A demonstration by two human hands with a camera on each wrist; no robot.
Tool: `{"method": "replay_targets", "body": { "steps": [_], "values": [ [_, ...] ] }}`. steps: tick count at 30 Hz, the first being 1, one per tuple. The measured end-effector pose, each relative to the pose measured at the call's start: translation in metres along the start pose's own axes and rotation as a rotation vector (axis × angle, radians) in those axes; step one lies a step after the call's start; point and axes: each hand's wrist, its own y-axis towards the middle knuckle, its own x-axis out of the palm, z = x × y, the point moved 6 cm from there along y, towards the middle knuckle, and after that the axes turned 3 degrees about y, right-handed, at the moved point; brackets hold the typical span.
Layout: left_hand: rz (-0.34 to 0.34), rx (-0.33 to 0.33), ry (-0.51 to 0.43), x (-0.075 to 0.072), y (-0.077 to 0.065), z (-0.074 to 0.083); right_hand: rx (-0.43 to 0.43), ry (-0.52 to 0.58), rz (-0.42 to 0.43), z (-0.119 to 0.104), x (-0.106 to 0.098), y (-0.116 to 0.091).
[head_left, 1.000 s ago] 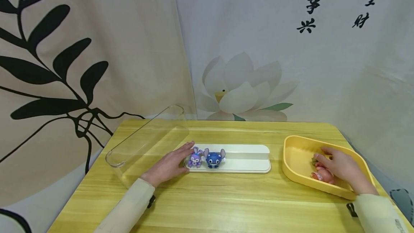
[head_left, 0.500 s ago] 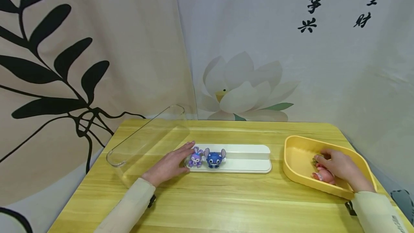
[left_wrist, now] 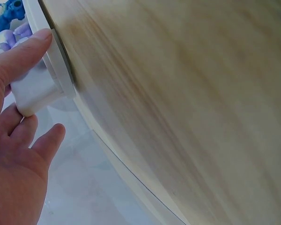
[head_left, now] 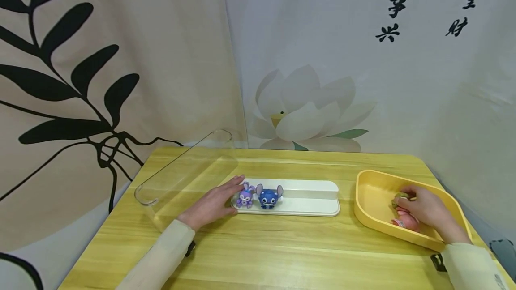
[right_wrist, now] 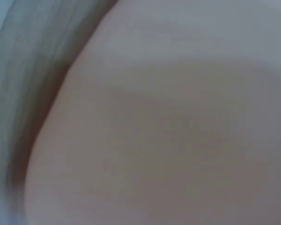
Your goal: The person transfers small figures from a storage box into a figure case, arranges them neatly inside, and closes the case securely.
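In the head view a white display base (head_left: 298, 211) lies on the table with a purple rabbit figurine (head_left: 244, 197) and a blue big-eared figurine (head_left: 268, 197) standing side by side at its left. My left hand (head_left: 213, 204) holds that left end, thumb at the front edge and fingertips round the far side; the left wrist view shows thumb and fingers about the white end (left_wrist: 37, 86). Inside the yellow tray (head_left: 371, 225), my right hand (head_left: 425, 207) pinches a small greenish figurine (head_left: 397, 198). A pink figurine (head_left: 408, 222) lies just below those fingers.
A clear plastic cover (head_left: 183, 178) sits at an angle on the left of the wooden table (head_left: 302, 254), behind the left forearm. Fabric curtains (head_left: 306, 48) with printed plants and writing hang beyond the far edge. Blurred skin fills the right wrist view.
My right hand's fingers have taken hold of the greenish figurine and it shows more between them. The left hand stays on the base. The whole head view has shifted slightly.
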Motion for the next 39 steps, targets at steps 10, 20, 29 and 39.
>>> {"method": "replay_targets", "body": {
  "steps": [10, 20, 29, 39],
  "values": [
    [-0.002, -0.008, 0.007, 0.000, -0.001, 0.000, 0.024, 0.054, 0.084, -0.010, -0.012, -0.012],
    [-0.005, -0.003, 0.022, 0.001, 0.000, 0.000, 0.022, 0.054, 0.184, -0.026, -0.024, -0.023],
    [-0.011, -0.006, 0.021, 0.001, 0.000, 0.000, 0.003, 0.116, 0.261, -0.046, -0.027, -0.033],
    [-0.005, -0.006, 0.014, 0.001, 0.001, 0.000, -0.076, 0.207, 0.307, -0.076, -0.029, -0.040]
  ]
}}
